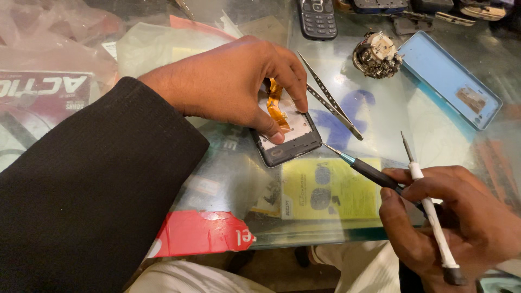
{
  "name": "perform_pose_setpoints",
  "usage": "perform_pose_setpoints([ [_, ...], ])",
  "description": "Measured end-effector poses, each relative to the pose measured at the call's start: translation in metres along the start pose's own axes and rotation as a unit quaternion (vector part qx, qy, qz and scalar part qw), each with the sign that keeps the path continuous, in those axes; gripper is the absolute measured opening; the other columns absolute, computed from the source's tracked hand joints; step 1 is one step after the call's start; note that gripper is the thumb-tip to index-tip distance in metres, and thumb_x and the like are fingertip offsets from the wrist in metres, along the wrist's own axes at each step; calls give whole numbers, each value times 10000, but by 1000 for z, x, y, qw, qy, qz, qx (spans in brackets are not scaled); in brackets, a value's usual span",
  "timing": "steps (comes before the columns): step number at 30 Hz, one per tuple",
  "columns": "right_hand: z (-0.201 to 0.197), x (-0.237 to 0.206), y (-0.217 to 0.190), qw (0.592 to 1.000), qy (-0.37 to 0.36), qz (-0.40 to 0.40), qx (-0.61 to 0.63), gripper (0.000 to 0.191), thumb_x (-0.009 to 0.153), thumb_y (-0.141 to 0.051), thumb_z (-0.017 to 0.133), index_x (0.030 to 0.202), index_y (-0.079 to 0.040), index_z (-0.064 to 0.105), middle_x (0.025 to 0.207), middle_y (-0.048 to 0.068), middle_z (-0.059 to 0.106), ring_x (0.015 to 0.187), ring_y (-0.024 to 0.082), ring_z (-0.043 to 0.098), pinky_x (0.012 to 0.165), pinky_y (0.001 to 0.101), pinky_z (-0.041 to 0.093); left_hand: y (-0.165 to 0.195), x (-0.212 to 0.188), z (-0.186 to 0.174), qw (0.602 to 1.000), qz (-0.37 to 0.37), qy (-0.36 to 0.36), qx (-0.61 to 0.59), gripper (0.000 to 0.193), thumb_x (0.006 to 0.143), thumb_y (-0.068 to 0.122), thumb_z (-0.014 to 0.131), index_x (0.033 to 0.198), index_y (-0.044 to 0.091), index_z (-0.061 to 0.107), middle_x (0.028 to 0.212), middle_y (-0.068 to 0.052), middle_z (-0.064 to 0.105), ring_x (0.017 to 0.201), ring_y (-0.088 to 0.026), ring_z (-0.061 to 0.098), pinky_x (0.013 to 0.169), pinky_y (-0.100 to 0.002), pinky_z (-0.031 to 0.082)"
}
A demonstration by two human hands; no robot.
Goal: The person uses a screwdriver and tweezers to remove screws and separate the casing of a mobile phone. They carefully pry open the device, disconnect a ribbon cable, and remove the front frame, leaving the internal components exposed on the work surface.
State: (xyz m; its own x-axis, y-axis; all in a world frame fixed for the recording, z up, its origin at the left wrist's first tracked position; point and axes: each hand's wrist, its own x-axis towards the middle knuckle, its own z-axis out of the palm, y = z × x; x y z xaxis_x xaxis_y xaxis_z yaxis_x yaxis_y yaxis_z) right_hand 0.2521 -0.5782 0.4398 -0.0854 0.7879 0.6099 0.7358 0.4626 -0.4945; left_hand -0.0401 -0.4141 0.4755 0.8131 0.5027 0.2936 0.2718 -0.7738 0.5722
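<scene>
Left hand (228,81) pins phone (287,135) on tabletop (380,108); right hand (450,217), closed on two screwdrivers, points black one (369,171) up-left, tip at the phone's right edge.

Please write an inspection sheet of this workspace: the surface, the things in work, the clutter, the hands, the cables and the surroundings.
Surface: glass table top with papers and a yellow-green card beneath it.
Job's things: opened phone body lying flat, orange flex ribbon rising from it; black screwdriver with its tip at the phone's corner; white-handled screwdriver.
Clutter: metal tweezers, blue back cover, round metal part, keypad phone, plastic bags.
Grippers: left hand presses the phone down; right hand holds both screwdrivers.
Cables: only the flex ribbon.
Surroundings: more phone parts at the far edge; light trousers below.
</scene>
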Motion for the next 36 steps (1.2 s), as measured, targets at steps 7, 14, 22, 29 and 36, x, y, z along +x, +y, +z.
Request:
perform_pose_setpoints([
  [7, 0, 1, -1, 1000, 5, 7, 14, 178, 873, 64, 799, 902, 44, 624, 850, 158, 651, 819, 227, 745, 728, 291, 605, 1, 0, -1, 1000, -7, -3, -6, 444, 629, 220, 955, 1032, 112, 803, 1161, -33, 697, 1042, -194, 691, 895, -326, 539],
  [14, -2, 4, -5, 1000, -8, 10, -20, 183, 831, 56, 801, 874, 44, 623, 841, 173, 658, 806, 247, 747, 674, 294, 583, 2, 0, -2, 1000, -19, -7, -11, 449, 621, 213, 953, 1035, 119, 806, 1170, -28, 691, 1032, -191, 692, 888, -323, 540],
  [22, -1, 5, -7, 1000, -2, 9, 6, 174, 876, 64, 793, 899, 37, 623, 861, 174, 658, 854, 246, 758, 706, 281, 592, 1, -1, -2, 1000, -12, -4, -5, 458, 619, 208, 952, 1043, 120, 805, 1186, -35, 689, 1059, -197, 693, 923, -322, 538],
  [29, -2, 9, -10, 1000, -8, 14, -16, 176, 809, 75, 792, 839, 45, 622, 844, 179, 659, 820, 271, 749, 702, 309, 598, 2, -1, -2, 1000, -17, -1, -10, 457, 611, 194, 949, 1038, 120, 806, 1203, -40, 682, 1070, -203, 691, 926, -325, 535],
  [36, -1, 8, -10, 1000, -2, 7, -13, 176, 829, 68, 795, 862, 47, 624, 851, 176, 660, 805, 260, 753, 687, 303, 598, 2, -2, -3, 1000, -12, -3, -4, 457, 615, 198, 952, 1042, 123, 807, 1200, -41, 685, 1085, -206, 686, 941, -327, 528],
])
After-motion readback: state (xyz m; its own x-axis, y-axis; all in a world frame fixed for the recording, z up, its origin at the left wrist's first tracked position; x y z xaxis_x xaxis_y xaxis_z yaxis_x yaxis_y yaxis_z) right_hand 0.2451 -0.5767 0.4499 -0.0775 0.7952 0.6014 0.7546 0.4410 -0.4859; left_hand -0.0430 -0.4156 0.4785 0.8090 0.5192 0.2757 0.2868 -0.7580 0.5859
